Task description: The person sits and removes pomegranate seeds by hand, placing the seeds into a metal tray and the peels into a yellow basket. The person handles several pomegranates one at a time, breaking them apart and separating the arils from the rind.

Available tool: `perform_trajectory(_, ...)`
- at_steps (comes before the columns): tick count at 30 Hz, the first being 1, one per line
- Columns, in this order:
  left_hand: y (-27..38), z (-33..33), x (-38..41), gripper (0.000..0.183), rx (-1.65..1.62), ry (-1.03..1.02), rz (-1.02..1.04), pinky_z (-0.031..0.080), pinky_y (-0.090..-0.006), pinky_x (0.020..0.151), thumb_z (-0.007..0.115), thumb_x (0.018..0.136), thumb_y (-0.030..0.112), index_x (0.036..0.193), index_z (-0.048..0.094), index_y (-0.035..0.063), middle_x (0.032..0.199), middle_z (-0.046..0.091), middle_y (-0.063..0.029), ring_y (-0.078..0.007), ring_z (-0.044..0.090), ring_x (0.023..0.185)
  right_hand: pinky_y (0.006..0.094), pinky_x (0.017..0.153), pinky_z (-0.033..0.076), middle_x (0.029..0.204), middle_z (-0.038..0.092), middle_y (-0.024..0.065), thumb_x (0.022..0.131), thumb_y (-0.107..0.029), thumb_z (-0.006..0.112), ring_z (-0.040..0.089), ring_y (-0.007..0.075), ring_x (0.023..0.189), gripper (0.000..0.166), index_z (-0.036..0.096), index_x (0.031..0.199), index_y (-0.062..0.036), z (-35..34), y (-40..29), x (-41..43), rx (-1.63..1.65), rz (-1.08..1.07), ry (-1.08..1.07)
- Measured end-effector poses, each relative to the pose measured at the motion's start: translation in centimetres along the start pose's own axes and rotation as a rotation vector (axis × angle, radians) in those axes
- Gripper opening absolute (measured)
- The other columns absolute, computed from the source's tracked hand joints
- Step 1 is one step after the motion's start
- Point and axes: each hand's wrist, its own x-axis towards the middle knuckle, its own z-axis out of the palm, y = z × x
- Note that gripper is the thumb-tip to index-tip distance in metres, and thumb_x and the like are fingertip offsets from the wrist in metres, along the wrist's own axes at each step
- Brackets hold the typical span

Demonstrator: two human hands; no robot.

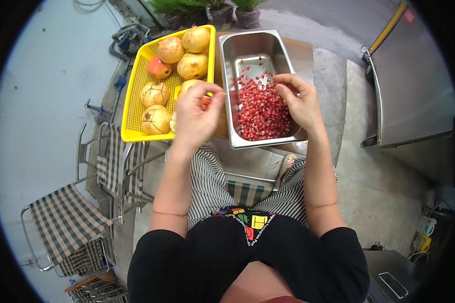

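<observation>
My left hand [199, 113] is over the right edge of a yellow plastic basket [131, 113], its fingers closed around a small orange-red piece of pomegranate [205, 102], mostly hidden by them. Several whole pomegranates [170, 49] fill the basket's far end. Nearer me are two scored pomegranates [155, 120], with cut lines across the skin. To the right, a deep stainless steel pan [246, 144] holds a heap of loose red pomegranate arils [263, 113], thickest at the near end. Above the pan's right side hovers my right hand [299, 98], fingers curled; whether anything is between its fingertips is unclear.
Basket and pan rest on a low table [303, 49]. Folding chairs with checked fabric [70, 223] stand at left beside pipes [127, 38] along the wall. Potted plants [246, 15] line the far side. A metal cabinet [417, 83] is at right.
</observation>
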Motion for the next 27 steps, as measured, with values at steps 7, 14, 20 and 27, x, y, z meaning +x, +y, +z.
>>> perform_trajectory(7, -1.0, -7.3, -1.0, 0.014, 0.728, -0.186, -0.348, 0.047, -0.0257, 0.062, 0.064, 0.075, 0.010, 0.085, 0.061, 0.0013, 0.070, 0.062, -0.0113, -0.0151, 0.059, 0.065, 0.0249, 0.069, 0.047, 0.089, 0.066, 0.0065, 0.083, -0.006, 0.060, 0.061, 0.0120, 0.078, 0.016, 0.064, 0.098, -0.0012, 0.5, 0.6, 0.0, -0.052, -0.093, -0.016)
perform_trajectory(14, -0.5, -3.8, 0.0, 0.042, -0.429, -0.277, -0.327, 0.045, -0.0221, 0.074, 0.061, 0.070, -0.004, 0.107, 0.046, 0.0091, 0.110, 0.053, -0.0105, -0.0106, 0.052, 0.081, 0.0251, 0.075, 0.048, 0.091, 0.066, 0.0076, 0.083, -0.004, 0.059, 0.061, 0.0127, 0.084, 0.018, 0.063, 0.100, 0.0017, -0.2, -0.8, -0.2, 0.083, 0.009, -0.035)
perform_trajectory(20, 0.0, 3.7, 0.2, 0.055, -0.848, -0.501, -0.410, 0.043, -0.0248, 0.082, 0.055, 0.067, -0.010, 0.110, 0.030, 0.0121, 0.116, 0.044, -0.0107, -0.0129, 0.049, 0.097, 0.0285, 0.079, 0.047, 0.095, 0.065, 0.0079, 0.079, -0.003, 0.062, 0.060, 0.0157, 0.087, 0.026, 0.063, 0.105, -0.0007, -0.4, -2.1, -0.7, 0.123, -0.147, -0.305)
perform_trajectory(27, -0.8, 7.5, 0.5, 0.052, -0.880, -0.478, -0.357, 0.046, -0.0241, 0.084, 0.062, 0.075, -0.008, 0.112, 0.028, 0.0076, 0.111, 0.044, -0.0086, -0.0119, 0.049, 0.102, 0.0291, 0.072, 0.050, 0.084, 0.065, 0.0112, 0.079, -0.007, 0.063, 0.063, 0.0174, 0.076, 0.021, 0.065, 0.098, 0.0017, -0.8, -0.4, -0.3, 0.047, -0.100, -0.160)
